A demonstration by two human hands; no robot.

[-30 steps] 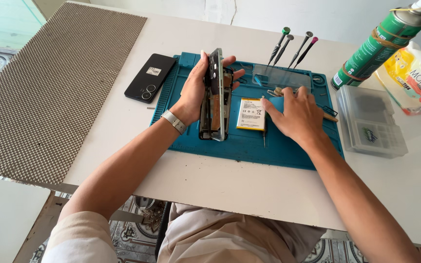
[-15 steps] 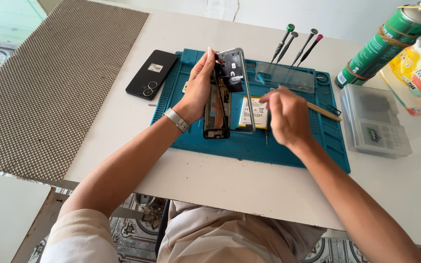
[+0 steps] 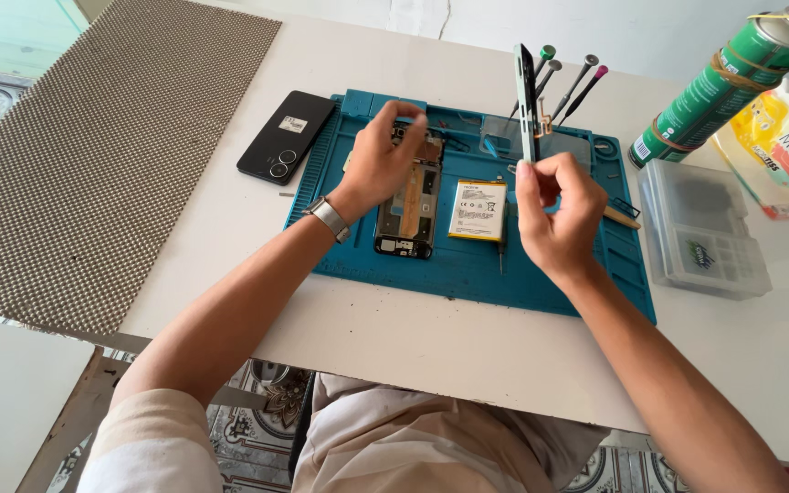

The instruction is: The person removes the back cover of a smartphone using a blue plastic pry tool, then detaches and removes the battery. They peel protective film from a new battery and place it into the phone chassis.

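Holding a thin phone cover (image 3: 527, 100) up on its edge over a blue mat (image 3: 468, 265).

The right hand (image 3: 554, 215) pinches the cover at its bottom end, with the fingers (image 3: 530, 173) pressed together on it. The cover stands upright in the air above the mat. The left hand (image 3: 381, 160) rests on the top of an open phone (image 3: 408, 205) that lies flat on the mat, and its fingers curl down onto the phone's top end. A battery (image 3: 478, 210) lies just beside the phone. A black phone (image 3: 286, 136) lies on the white surface (image 3: 431, 338), left of the mat. Screwdrivers (image 3: 573, 82) lie at the far edge. A green can (image 3: 723, 82) stands at the right, near a clear box (image 3: 705, 228).
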